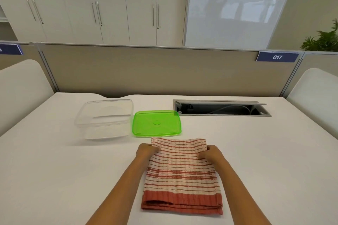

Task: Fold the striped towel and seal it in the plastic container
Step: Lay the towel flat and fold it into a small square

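The red-and-cream striped towel (180, 175) lies folded in several layers on the white table, its red border toward me. My left hand (147, 150) grips the towel's far left corner and my right hand (210, 152) grips its far right corner. Both hands pinch the cloth near its far edge. Just beyond the towel the green lid (157, 123) lies flat on the table. The clear plastic container (104, 117) stands open and without contents to the left of the lid.
An open cable hatch (221, 107) is sunk into the table (54, 160) at the back right. A beige partition (164, 71) with a "017" sign (277, 57) closes the far edge. White chair backs stand at both sides.
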The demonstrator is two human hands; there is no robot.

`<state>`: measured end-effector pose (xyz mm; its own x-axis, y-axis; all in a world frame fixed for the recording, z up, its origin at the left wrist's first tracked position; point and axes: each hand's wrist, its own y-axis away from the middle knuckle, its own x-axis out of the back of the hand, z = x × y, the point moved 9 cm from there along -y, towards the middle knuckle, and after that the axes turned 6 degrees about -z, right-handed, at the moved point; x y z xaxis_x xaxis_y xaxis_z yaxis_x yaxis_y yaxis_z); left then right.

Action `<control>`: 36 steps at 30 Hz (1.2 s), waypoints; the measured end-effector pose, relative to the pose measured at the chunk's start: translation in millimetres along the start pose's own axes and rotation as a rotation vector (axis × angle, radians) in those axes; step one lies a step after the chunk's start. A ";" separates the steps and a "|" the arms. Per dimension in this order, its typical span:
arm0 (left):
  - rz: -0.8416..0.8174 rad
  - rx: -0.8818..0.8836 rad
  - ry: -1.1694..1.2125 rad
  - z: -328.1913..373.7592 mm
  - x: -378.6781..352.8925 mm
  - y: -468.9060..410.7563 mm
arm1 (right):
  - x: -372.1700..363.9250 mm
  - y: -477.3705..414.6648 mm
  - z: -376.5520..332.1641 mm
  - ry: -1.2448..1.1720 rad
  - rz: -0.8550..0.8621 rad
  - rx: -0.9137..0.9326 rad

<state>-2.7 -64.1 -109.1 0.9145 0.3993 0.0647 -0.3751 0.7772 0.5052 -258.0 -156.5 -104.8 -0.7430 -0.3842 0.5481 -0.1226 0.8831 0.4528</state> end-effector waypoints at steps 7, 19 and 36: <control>-0.069 -0.237 0.124 41.9 9.7 9.8 | 26.6 10.8 -28.2 -0.370 -0.006 0.292; -0.287 -0.423 -0.102 29.2 27.7 43.5 | 45.6 73.7 -1.9 -0.148 0.018 0.609; -0.001 -0.276 -0.465 0.7 30.5 59.5 | 21.3 89.5 13.2 0.469 0.219 0.668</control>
<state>2.9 -6.0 -76.5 0.8620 0.1901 0.4700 -0.3432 0.9012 0.2648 -293.5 -82.1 -61.8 -0.4632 -0.1273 0.8771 -0.4805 0.8676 -0.1279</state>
